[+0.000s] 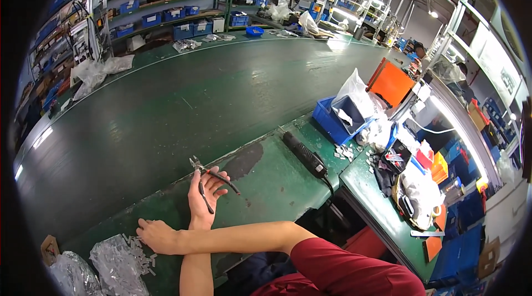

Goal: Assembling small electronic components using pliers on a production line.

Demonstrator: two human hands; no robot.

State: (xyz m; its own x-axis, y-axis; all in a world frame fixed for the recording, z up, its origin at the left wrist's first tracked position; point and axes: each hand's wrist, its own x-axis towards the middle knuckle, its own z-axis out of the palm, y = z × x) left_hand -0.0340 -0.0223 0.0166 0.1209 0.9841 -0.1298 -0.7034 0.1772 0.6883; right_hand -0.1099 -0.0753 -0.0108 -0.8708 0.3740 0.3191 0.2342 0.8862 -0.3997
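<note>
My left hand is palm up at the edge of the green bench, fingers curled round a pair of cutting pliers. The metal jaws point up and away, and the dark handles spread apart across the hand. My right arm crosses over my left forearm. At its end, my right hand rests low on the bench at the left, its fingers bent and closed. Whatever they pinch, if anything, is hidden. Right beside it lie small pale grey pieces, spilling from a clear plastic bag.
Ahead runs a wide dark green belt. A black corded electric screwdriver lies on the bench to the right. Beyond it stands a blue bin with plastic bags. A cluttered side table is at right; shelves line the back.
</note>
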